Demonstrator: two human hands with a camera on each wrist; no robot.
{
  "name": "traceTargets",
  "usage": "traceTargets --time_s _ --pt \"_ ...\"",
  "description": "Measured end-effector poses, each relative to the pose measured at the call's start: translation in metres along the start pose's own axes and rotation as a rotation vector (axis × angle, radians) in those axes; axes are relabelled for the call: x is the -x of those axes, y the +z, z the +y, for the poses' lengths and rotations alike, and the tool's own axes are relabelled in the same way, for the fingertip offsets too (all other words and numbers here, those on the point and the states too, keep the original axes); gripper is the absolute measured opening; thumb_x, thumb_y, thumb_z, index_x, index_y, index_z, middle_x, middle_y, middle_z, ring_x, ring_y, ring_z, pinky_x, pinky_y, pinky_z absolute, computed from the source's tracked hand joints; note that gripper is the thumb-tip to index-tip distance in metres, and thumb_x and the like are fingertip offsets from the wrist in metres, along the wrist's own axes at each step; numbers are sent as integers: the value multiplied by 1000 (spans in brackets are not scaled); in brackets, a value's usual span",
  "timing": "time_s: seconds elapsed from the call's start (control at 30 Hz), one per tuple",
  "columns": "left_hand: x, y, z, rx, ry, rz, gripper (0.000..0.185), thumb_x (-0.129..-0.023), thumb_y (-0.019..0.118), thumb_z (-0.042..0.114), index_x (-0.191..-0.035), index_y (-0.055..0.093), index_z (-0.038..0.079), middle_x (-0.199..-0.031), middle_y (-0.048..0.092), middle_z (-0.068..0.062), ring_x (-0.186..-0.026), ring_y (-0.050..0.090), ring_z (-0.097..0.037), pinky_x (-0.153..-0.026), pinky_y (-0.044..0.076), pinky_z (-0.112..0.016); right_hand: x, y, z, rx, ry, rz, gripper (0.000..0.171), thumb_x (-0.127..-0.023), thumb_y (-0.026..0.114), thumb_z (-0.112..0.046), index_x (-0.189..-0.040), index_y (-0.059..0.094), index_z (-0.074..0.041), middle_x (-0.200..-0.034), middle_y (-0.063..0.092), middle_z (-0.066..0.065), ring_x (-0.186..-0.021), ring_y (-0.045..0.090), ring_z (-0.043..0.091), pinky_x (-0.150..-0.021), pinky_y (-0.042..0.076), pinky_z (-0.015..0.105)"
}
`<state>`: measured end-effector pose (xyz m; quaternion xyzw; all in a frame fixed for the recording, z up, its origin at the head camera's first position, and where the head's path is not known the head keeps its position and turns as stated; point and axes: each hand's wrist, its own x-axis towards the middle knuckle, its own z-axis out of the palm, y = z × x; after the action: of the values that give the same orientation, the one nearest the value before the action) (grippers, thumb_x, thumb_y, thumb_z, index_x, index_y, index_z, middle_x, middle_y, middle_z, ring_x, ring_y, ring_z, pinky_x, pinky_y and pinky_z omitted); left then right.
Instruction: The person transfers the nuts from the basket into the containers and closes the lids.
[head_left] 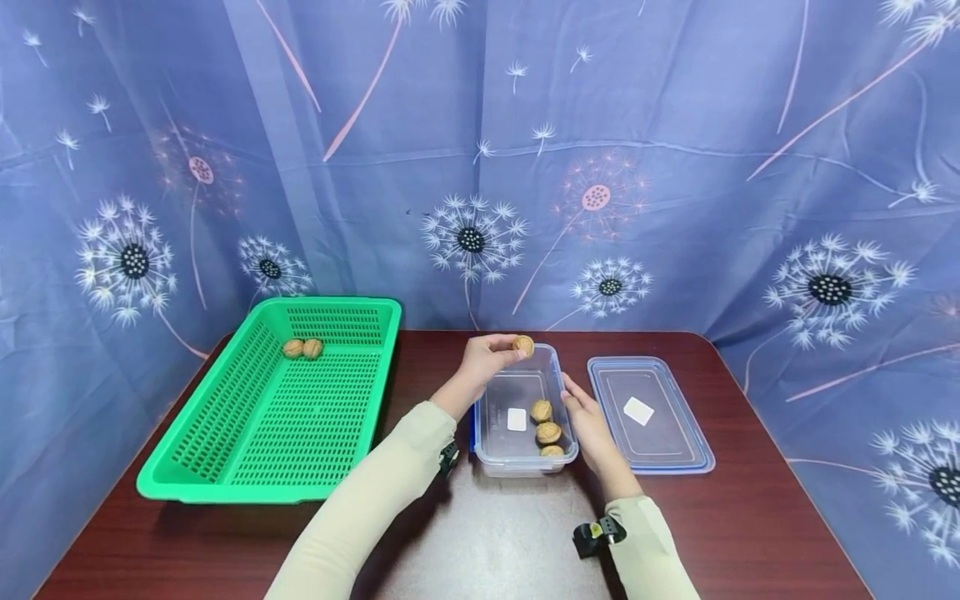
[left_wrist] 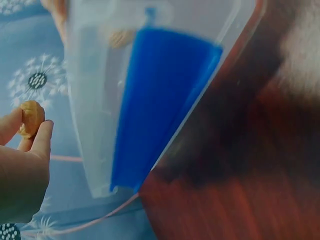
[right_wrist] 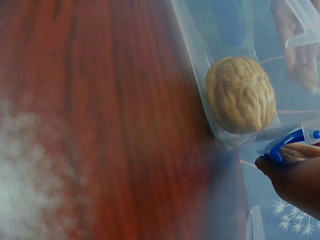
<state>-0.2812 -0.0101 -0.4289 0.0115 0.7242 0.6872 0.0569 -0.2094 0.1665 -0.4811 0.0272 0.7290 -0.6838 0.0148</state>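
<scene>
My left hand (head_left: 483, 364) pinches a walnut (head_left: 523, 346) between thumb and fingertips, above the far end of a clear plastic food container (head_left: 498, 460). The left wrist view also has this held walnut (left_wrist: 33, 119), beside the container's blue side clip (left_wrist: 162, 105). Three walnuts (head_left: 548, 432) lie along the right side inside the container, next to a white label. My right hand (head_left: 588, 421) grips the container's right side near the rim. In the right wrist view its fingers curl at a blue clip (right_wrist: 286, 145), with one walnut (right_wrist: 241, 95) showing through the wall.
A green plastic basket (head_left: 315, 417) stands at the left with two walnuts (head_left: 303, 348) in its far left corner. The container's lid (head_left: 667, 446) lies flat to the right. A blue patterned curtain (head_left: 525, 108) hangs behind the dark red table (head_left: 757, 517).
</scene>
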Motion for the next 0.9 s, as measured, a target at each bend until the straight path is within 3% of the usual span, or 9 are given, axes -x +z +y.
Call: traceTargets --time_s 0.33,0.57,0.9 --pt "8 17 -24 -57 7 0 28 -82 73 -1 -110 71 -2 -103 71 -14 -94 68 -22 -80 56 -29 -1 1 2 0 -3 -6 48 -103 36 -11 -149 29 2 -154 26 20 -143 20 36 -117 17 48" --pt "13 27 -37 -85 -16 22 29 -80 74 -3 -108 70 -4 -101 71 -16 -95 68 -24 -80 56 -29 2 1 4 -12 -107 -4 53 -102 41 -25 -148 33 1 -152 31 21 -141 25 38 -115 20 49" --pt "13 38 -48 -166 -17 66 24 -78 75 -4 -102 72 -6 -94 72 -16 -83 67 -19 -71 57 -26 -2 0 2 -33 6 -17 48 -104 36 -11 -149 27 3 -153 26 23 -141 24 38 -116 20 48"
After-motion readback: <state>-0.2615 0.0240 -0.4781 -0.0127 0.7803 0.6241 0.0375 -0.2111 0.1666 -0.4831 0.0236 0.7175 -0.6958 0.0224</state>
